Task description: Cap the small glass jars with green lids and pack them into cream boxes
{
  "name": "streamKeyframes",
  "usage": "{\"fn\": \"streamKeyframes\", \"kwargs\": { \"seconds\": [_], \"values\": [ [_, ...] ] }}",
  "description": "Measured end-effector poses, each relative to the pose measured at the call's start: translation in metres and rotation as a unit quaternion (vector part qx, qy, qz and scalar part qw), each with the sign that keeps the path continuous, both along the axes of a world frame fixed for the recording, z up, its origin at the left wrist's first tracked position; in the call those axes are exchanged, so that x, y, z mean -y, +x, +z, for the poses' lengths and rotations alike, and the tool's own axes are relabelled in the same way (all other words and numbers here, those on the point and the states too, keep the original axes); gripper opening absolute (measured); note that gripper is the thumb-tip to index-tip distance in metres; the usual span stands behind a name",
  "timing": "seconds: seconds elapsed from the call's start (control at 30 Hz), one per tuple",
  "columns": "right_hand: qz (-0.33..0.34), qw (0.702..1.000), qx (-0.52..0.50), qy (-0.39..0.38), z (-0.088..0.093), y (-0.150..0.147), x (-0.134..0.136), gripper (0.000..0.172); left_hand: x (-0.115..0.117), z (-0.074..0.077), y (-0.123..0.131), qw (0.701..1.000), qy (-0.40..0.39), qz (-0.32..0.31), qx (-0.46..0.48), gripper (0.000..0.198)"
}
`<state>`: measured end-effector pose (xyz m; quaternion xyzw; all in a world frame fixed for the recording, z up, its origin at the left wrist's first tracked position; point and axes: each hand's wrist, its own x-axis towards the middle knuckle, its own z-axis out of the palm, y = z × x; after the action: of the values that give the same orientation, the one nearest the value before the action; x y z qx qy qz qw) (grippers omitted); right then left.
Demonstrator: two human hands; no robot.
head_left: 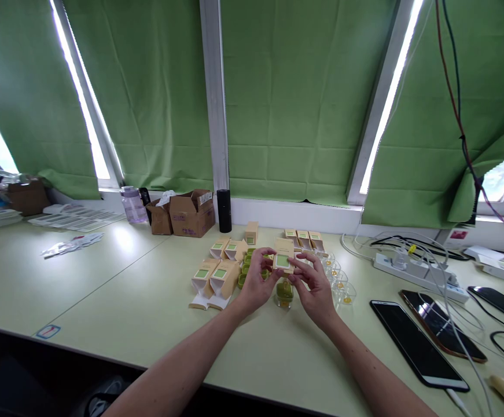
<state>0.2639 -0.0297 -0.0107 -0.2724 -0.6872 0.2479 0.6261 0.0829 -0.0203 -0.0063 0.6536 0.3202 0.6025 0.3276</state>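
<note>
Between my hands is a small beige box [283, 249] with a green square on its face, held above the table. My left hand [258, 278] grips its left side, fingers closed against it. My right hand [315, 286] has its thumb and fingers on the right side of the same box. Just below stands a small clear container with a green lid [284, 292]. Left of it are several green pieces [243, 280], partly hidden by my left hand. Open beige boxes [224, 278] stand further left. Clear cups [346, 294] with yellow bits sit right of my right hand.
More beige boxes [304, 238] stand at the back. A power strip [419, 275] with tangled cables and two phones [416, 341] lie at right. Cardboard boxes [191, 214], a black cylinder [224, 211] and a purple bottle [133, 205] stand by the window wall.
</note>
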Motion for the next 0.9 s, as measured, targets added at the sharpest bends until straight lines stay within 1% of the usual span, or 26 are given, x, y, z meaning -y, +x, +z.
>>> {"fn": "streamKeyframes", "kwargs": {
  "seconds": [0.47,0.67,0.9],
  "values": [
    [-0.007,1.0,-0.005,-0.007,0.0,-0.001,0.0,0.027,0.002,0.002,0.0,1.0,0.024,0.014,-0.005,0.044],
    [-0.012,1.0,-0.008,-0.012,0.002,-0.001,0.002,0.027,0.009,0.008,-0.001,0.999,0.031,-0.008,-0.032,0.049],
    [-0.027,1.0,-0.012,-0.003,0.004,-0.001,0.002,0.025,0.008,0.006,0.002,0.998,0.046,0.024,-0.036,0.042]
  ]
}}
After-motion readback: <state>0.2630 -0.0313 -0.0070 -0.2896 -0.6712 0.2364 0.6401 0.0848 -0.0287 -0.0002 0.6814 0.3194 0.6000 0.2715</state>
